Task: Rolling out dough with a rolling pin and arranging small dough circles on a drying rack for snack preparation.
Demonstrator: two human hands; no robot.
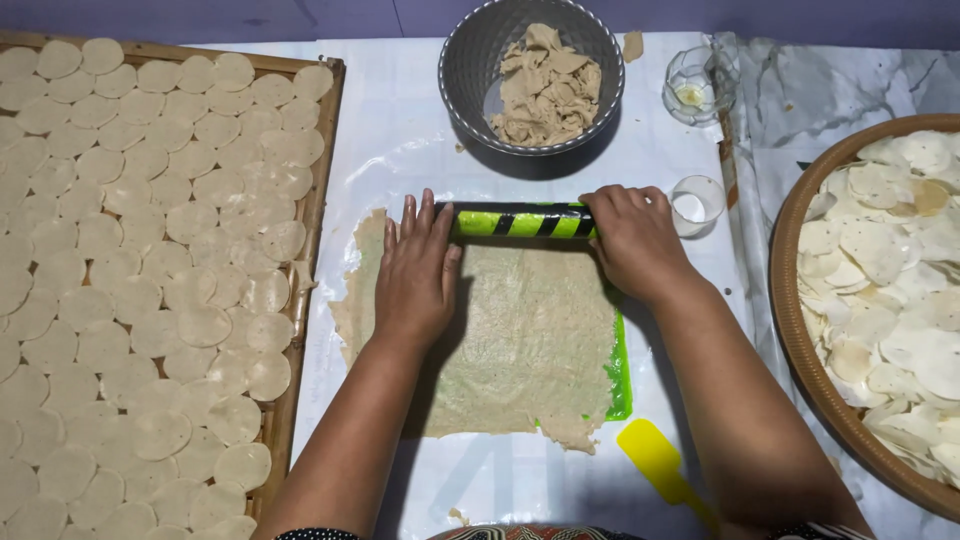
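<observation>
Yellow scraper [655, 460] is lying nearest me. I am pressing the left hand [415, 275], fingers flat and open, and right hand [635, 240], fingers curled, on the green-black roller [520, 221] atop soft, tearable dough sheet [520, 340], mid-desk.

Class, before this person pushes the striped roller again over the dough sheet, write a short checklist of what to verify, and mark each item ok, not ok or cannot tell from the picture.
1. Both hands on the roller: ok. The left hand lies flat on one end of the green and black roller, and the right hand grips the other.
2. Roller at the sheet's far edge: ok.
3. Dough sheet stays on the green mat: not ok, it spills over the left side.
4. Yellow spatula out of the roller's path: ok, it lies beside the near corner.
5. Even thickness: cannot tell.
</observation>
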